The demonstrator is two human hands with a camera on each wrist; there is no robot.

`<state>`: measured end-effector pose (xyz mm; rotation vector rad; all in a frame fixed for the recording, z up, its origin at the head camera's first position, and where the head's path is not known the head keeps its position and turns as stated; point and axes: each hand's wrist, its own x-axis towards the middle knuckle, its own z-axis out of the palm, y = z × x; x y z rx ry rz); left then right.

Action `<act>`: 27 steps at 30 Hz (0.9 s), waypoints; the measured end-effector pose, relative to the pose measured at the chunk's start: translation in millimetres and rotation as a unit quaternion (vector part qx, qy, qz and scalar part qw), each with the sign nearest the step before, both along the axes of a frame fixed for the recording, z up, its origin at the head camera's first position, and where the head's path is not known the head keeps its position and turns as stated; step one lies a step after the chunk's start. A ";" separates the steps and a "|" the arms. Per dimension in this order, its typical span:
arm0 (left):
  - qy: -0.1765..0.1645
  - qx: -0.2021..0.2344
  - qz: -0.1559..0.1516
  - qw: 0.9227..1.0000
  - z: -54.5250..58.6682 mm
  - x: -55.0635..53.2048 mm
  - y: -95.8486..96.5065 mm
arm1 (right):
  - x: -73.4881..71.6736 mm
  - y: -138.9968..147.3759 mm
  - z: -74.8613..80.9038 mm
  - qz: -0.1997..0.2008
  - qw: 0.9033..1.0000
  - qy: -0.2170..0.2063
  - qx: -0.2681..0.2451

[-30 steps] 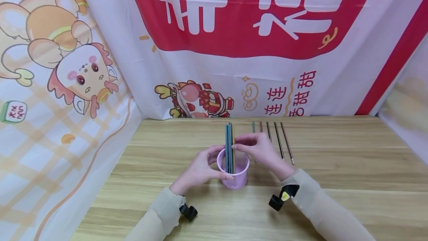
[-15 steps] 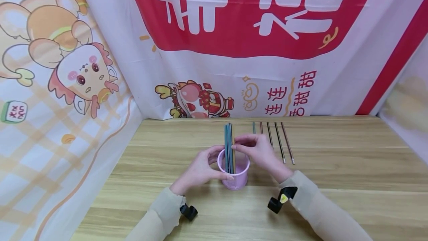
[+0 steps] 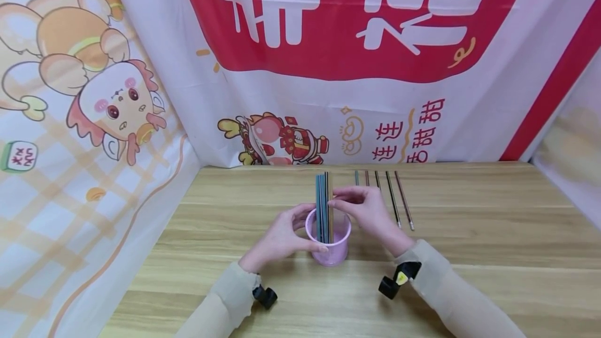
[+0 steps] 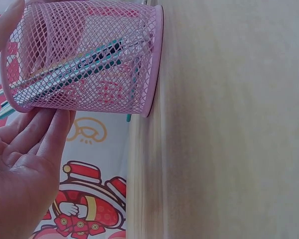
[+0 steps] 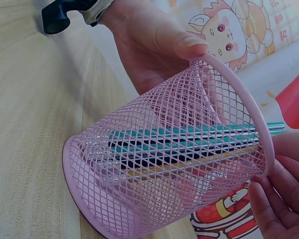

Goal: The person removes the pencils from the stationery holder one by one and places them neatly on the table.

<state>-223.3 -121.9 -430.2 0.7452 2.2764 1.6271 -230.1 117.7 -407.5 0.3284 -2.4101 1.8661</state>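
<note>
A pink mesh pen holder [image 3: 331, 256] stands upright on the wooden table. My left hand [image 3: 283, 236] holds it at the rim, thumb on the near side and fingers round the left and far side. Several pencils, teal and dark ones [image 3: 321, 194] and a yellow one [image 3: 331, 223], stand in the holder and rise above its rim. My right hand [image 3: 368, 214] pinches the yellow pencil above the rim. In the right wrist view the lower ends of the teal pencils [image 5: 139, 134] show through the mesh; the right fingers [image 5: 284, 199] are at the rim, their grip partly hidden.
Several more pencils [image 3: 393, 200] lie in a row on the table [image 3: 469, 213], behind and right of my right hand, which partly covers them. A printed cloth [image 3: 272, 98] hangs along the table's back edge. Another patterned cloth [image 3: 155, 197] borders the left side.
My right hand has shifted slightly right with the yellow pencil, and the tops of the pencils have spread a little to the right. My left hand and the pen holder stay in place.
</note>
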 end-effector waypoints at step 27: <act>0.002 -0.009 0.011 1.000 -0.3 1.5 1.3 | 0.6 29.7 28.7 -0.061 0.985 0.045 -0.156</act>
